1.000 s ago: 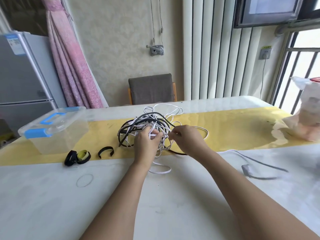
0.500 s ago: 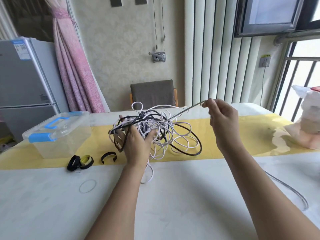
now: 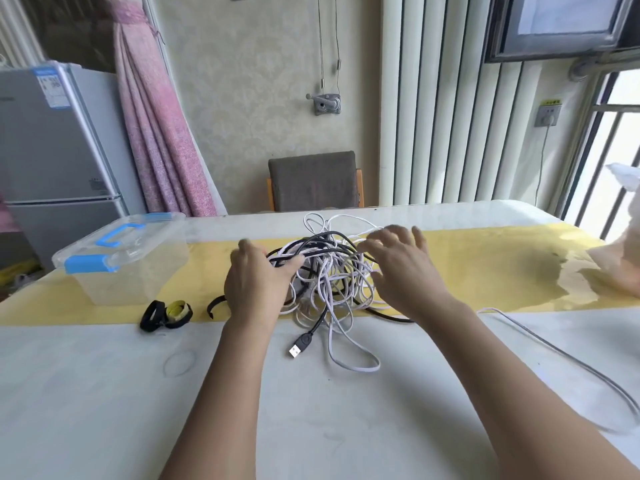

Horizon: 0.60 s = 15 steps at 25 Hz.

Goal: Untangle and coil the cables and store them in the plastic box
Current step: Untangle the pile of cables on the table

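Head view, cables: a loose knot of white and black cables (image 3: 329, 271) is seen at the middle of the table (image 3: 311, 427), on the near edge of a yellow runner (image 3: 491, 268).
Left hand: the left hand (image 3: 256, 285) is set at 9 o'clock of the knot. Its thumb is curled over black strands, and the bundle is gripped from that side.
Right hand: the right hand (image 3: 405, 271) is held at 3 o'clock of the knot with fingers spread wide. Nothing is gripped, and contact with the strands cannot be told.
Free end: a black lead ending in a plug (image 3: 299, 348) is trailed out at 6 o'clock of the knot.
Separate cable: a grey cable (image 3: 554, 351) is laid apart at 4 o'clock, run toward the table's right edge.
Plastic box: the plastic box (image 3: 121, 268) is stood at 9 o'clock, well apart from the knot, with its lid on.
Straps: dark straps (image 3: 166, 313) are laid at 8 o'clock, between box and left hand.
Handling: the cables are judged light, limp and soft. Loops are likely to snag and to be tightened by hard pulling.
Where to hold: the plug end is judged the best hold, so that one lead can be fed back through the loops while the bundle is steadied.
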{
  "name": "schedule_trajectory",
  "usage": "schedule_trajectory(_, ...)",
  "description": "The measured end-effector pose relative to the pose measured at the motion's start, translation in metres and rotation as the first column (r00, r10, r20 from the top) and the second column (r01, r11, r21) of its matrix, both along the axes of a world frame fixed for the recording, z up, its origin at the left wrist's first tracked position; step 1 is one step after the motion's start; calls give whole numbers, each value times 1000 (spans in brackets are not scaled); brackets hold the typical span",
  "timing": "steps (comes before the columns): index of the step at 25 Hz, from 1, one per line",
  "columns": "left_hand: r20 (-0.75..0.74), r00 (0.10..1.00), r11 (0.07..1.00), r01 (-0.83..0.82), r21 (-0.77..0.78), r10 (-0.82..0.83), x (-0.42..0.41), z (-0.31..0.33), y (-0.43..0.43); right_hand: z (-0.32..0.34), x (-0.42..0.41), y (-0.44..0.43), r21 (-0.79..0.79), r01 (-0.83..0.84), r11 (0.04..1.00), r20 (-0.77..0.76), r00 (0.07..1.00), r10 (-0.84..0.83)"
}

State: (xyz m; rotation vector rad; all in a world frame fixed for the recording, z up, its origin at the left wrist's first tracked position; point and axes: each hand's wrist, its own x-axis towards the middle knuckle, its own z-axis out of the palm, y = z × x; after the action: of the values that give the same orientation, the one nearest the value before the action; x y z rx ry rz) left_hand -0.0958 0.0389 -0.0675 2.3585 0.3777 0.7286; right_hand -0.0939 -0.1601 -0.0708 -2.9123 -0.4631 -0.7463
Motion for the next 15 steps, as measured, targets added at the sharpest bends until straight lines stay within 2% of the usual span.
schedule_trajectory(2,-293,956,1000,18,13,-13,1,-5,6,2,-2,7,-44,19,999,-10,1000,-19)
schedule_trajectory(4,-526,839,990,120,-70,-139,2,-10,8,2,-4,14,-84,38,996,-48,998,-43)
schedule_trajectory(6,-642,715,960,181,-215,-278,5,-16,5,-1,-4,21,-97,-7,995,-7,1000,7)
schedule_trajectory(8,-618,701,921,151,-360,-357,8,-24,4,-5,-3,27,-166,-70,984,-6,998,70)
schedule_trajectory(11,-463,827,867,58,-494,-320,18,-34,9,-11,1,39,-152,-99,983,-50,994,92)
schedule_trajectory(13,-306,915,850,69,-523,-262,26,-40,13,-18,8,45,-119,-34,992,-77,997,25)
schedule_trajectory(14,-213,934,803,112,-586,-286,27,-41,14,-22,11,45,-112,14,994,-103,994,-25)
schedule_trajectory(15,-115,930,694,173,-699,-348,29,-40,13,-26,13,43,-110,52,993,-130,989,-66)
